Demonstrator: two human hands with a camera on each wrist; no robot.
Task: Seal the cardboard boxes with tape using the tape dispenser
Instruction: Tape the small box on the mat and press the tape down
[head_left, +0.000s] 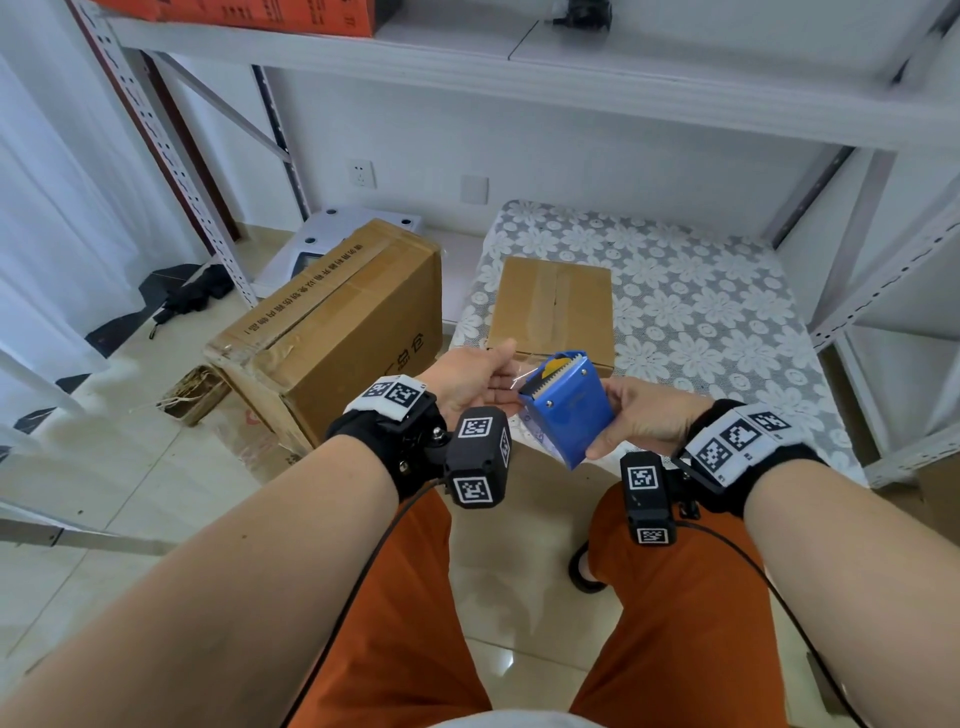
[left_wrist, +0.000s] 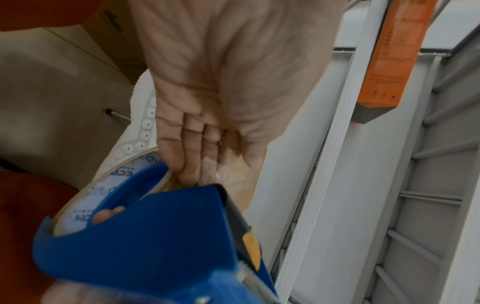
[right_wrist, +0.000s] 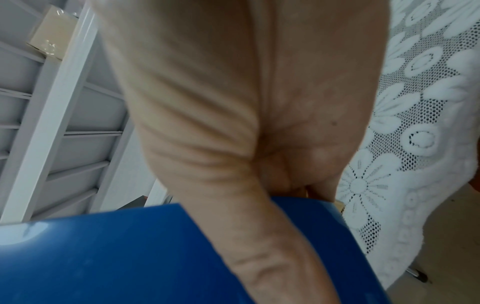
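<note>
Now right hand (head_left: 641, 415) grips blue tape dispenser (head_left: 566, 410) off table's near edge; left hand (head_left: 475, 376), fingers straight, touches tape end at blade; small cardboard box (head_left: 553, 306) near that edge; pull tape straight, align over seam

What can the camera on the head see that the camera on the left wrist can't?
Only the head view shows the small cardboard box on the flowery tablecloth, the big cardboard box on the floor, and the right hand gripping the tape dispenser. Only the left wrist view shows the tape roll inside the dispenser and the left hand palm up close. Both show the blue dispenser and the left hand.
</note>
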